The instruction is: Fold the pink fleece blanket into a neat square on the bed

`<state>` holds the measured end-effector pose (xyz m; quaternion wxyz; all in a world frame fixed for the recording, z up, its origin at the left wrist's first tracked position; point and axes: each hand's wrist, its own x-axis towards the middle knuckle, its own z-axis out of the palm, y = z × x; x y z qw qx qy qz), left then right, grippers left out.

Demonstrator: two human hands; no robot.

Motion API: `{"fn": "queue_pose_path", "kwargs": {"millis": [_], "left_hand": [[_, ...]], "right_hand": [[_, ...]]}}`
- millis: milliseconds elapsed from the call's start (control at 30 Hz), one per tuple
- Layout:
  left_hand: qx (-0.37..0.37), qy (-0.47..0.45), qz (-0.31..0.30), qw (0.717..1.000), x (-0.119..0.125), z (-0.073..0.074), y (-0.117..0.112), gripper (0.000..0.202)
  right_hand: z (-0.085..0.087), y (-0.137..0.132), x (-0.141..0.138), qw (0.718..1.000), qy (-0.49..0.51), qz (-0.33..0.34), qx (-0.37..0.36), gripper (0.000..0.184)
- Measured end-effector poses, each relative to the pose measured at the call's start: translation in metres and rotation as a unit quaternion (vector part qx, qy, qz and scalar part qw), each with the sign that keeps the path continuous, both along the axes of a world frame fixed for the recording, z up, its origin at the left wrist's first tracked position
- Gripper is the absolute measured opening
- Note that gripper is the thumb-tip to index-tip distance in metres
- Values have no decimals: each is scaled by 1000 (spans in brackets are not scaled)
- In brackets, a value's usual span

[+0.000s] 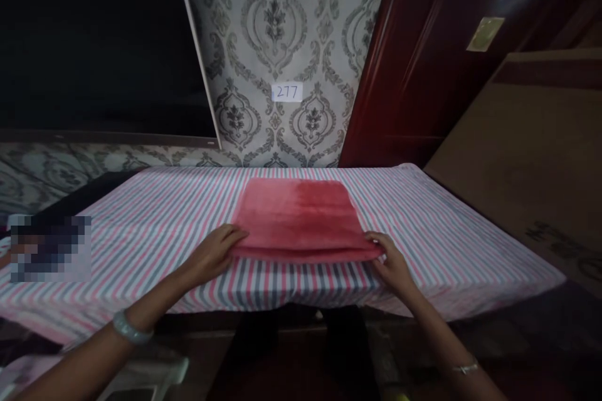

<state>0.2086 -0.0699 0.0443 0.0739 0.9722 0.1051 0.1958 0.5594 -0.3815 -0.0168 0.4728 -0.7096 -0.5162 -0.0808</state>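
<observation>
- Cloth (296, 216), coral-red, soft-looking and rectangular, lies flat near the middle of the table, its near edge showing layers.
- Left hand (214, 255) pinches the near left corner; right hand (392, 265) pinches the near right corner.
- From my remote seat, I would move both corners at one pace, with the edge lightly taut; I judge that an uneven pull could skew the layers.
- Beneath, a white, pink and blue-grey striped fabric tablecloth (164, 225) drapes over the table's near side.
- Behind, I see pale grey damask-patterned wallpaper (275, 9) with a white paper label (287, 92) reading "277".
- Large black flat-screen television (94, 44) at left; glossy dark-red wooden panel (409, 56) and brown cardboard box (527, 144) at right.
</observation>
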Motion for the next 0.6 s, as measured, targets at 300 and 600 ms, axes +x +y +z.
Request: {"fn": "queue_pose_path", "kwargs": {"millis": [300, 600], "left_hand": [[-36, -11, 28, 999, 46, 37, -13, 46], [-12, 100, 113, 988, 131, -13, -52, 83]], "right_hand": [[45, 18, -20, 997, 24, -69, -10, 49], [32, 99, -64, 941, -146, -109, -284, 64]]}}
